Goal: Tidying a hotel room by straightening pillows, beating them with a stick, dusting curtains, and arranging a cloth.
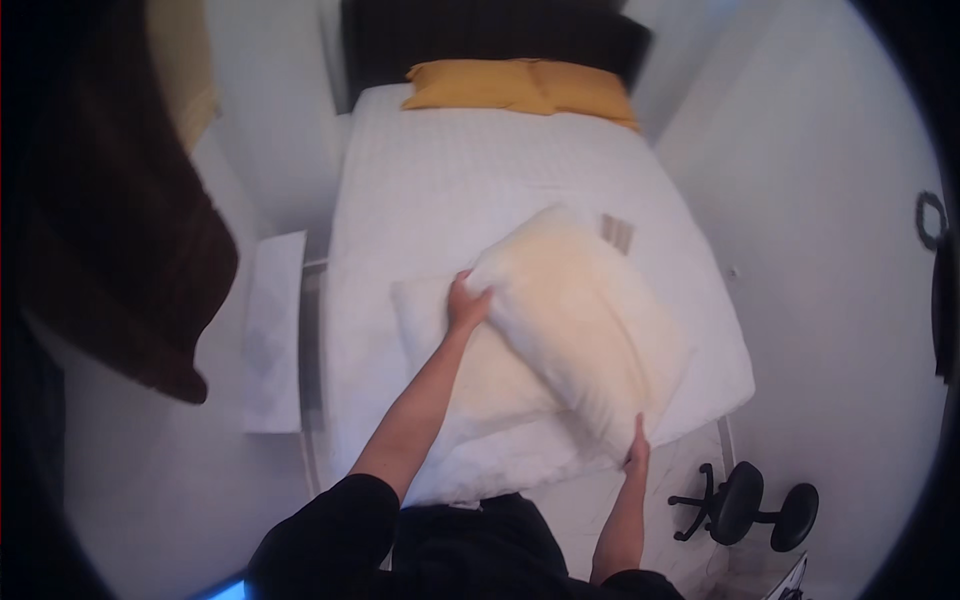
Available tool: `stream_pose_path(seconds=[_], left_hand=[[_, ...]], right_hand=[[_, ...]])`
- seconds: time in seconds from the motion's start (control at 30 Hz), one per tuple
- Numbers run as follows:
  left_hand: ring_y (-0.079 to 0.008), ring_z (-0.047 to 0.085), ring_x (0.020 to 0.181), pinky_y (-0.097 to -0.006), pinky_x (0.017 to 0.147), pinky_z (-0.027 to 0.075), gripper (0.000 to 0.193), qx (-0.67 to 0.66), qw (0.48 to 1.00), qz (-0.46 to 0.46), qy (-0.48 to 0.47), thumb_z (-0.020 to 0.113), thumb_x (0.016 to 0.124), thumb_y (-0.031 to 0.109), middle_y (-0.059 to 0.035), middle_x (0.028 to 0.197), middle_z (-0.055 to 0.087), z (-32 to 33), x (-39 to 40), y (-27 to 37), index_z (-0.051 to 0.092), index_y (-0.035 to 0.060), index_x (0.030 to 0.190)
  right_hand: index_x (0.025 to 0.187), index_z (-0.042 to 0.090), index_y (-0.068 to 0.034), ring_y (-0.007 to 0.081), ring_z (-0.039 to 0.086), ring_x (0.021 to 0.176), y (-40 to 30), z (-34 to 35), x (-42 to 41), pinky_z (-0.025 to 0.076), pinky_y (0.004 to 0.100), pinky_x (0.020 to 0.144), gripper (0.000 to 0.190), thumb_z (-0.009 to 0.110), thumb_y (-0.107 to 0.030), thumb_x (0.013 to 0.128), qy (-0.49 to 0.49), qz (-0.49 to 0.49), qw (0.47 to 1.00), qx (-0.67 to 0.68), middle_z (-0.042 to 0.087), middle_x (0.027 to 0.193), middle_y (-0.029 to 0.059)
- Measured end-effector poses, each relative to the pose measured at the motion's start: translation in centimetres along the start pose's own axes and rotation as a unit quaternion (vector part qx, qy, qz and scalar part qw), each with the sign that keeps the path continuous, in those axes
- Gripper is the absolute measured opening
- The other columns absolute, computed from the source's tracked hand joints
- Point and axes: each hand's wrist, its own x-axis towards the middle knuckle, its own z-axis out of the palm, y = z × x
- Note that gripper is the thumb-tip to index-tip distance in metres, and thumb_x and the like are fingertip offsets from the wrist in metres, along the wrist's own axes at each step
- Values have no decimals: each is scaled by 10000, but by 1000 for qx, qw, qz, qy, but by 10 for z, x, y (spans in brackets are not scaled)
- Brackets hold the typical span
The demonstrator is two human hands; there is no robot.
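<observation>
A cream-white pillow (pixel 577 315) is held tilted over the foot end of the bed. My left hand (pixel 468 301) grips its left corner, and my right hand (pixel 637 450) has hold of the near right corner. Beneath it, partly hidden, a second pale pillow (pixel 495 382) lies on the white sheet-covered mattress (pixel 450 165). Bunched white fabric (pixel 510 457) runs along the mattress's near edge, just in front of my body. Beyond the held pillow, a small brownish striped patch (pixel 617 234) shows on the sheet; what it is I cannot tell.
Two mustard-yellow pillows (pixel 517 86) lie against the dark headboard (pixel 487 34). A white board-like surface (pixel 276 337) stands left of the bed. Dark brown cloth (pixel 135 225) hangs at the left. A black swivel chair (pixel 739 502) is at the lower right, near the wall (pixel 810 262).
</observation>
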Motion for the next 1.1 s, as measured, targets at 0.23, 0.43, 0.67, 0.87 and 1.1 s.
stream_pose_path(seconds=[0.23,0.43,0.67,0.87,1.1], left_hand=[[-133,613,686,-282,592,529,378,-175,971,-120,-112,742,727,98,-78,874,634,62,-87,-3,574,30,1058],[-151,519,1054,-328,833,435,420,-163,958,-186,-141,481,845,339,-53,1081,591,-32,-76,18,542,74,1165],[-246,540,1107,-368,935,431,624,-182,960,-199,-80,560,863,406,-124,1229,537,72,-73,58,403,9,1317],[-224,518,1128,-345,959,416,508,-265,963,-9,-41,569,875,166,-119,1247,513,116,-102,129,384,17,1325],[-224,535,1103,-370,912,446,621,-276,950,99,-110,565,890,296,-117,1276,489,177,65,278,277,73,1393]], right_hand=[[1313,407,58,248,533,1125,46,-117,78,419,347,946,726,660,-418,828,-9,-154,987,-35,535,1254,159],[1328,311,23,246,513,1115,-12,-107,114,399,359,970,654,671,-212,835,-125,-244,957,-94,511,1244,149],[1345,324,3,235,505,1114,-92,-112,156,404,331,959,698,714,-116,780,-178,-202,956,117,498,1254,154],[1350,335,47,258,441,1202,-184,-155,221,329,351,1031,734,721,-113,747,-92,-435,893,70,460,1305,176],[1286,451,25,230,535,1114,-577,-92,255,398,342,973,531,645,-196,844,-111,-733,671,-3,564,1210,170]])
